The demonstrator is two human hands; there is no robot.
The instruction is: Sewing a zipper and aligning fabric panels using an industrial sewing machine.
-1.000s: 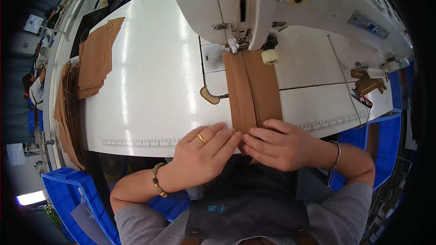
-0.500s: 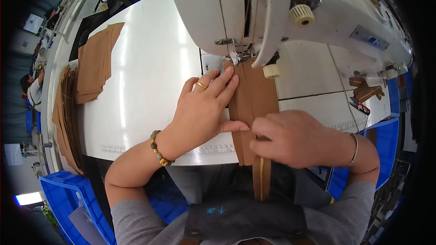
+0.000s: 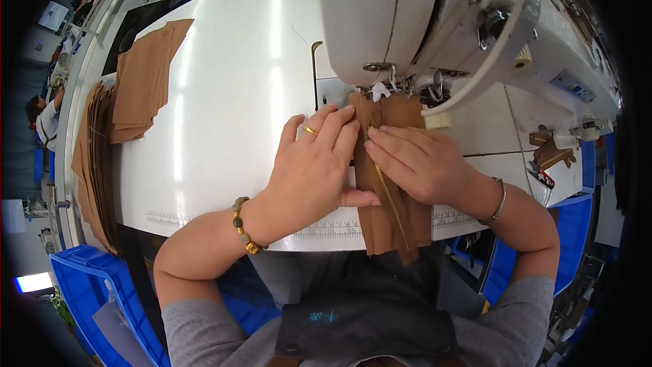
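Observation:
A brown fabric piece (image 3: pixel 365 221) lies under the needle area of a white sewing machine (image 3: pixel 373 20), its near end reaching past the table edge. Along it runs a brown zipper (image 3: pixel 392 194) with gold teeth, slanting down to a loose tail. My left hand (image 3: pixel 316 166) is open, palm down, its fingertips and thumb resting on the fabric's left side. My right hand (image 3: pixel 426 166) has its fingers closed together on the zipper's upper part, just short of the presser foot (image 3: pixel 382 90). The right thumb is hidden.
Stacked brown fabric pieces (image 3: pixel 146 81) lie at the table's far left, with a thicker bundle (image 3: pixel 95 163) beside them. Small scissors (image 3: pixel 541 175) and brown scraps (image 3: pixel 551 153) are at the right. A blue bin (image 3: pixel 88 278) stands lower left. Another person (image 3: pixel 47 119) works far left.
My right hand has moved up toward the presser foot, bringing the zipper from hanging off the table edge onto the fabric. The left hand stays on the fabric; the whole view has shifted slightly.

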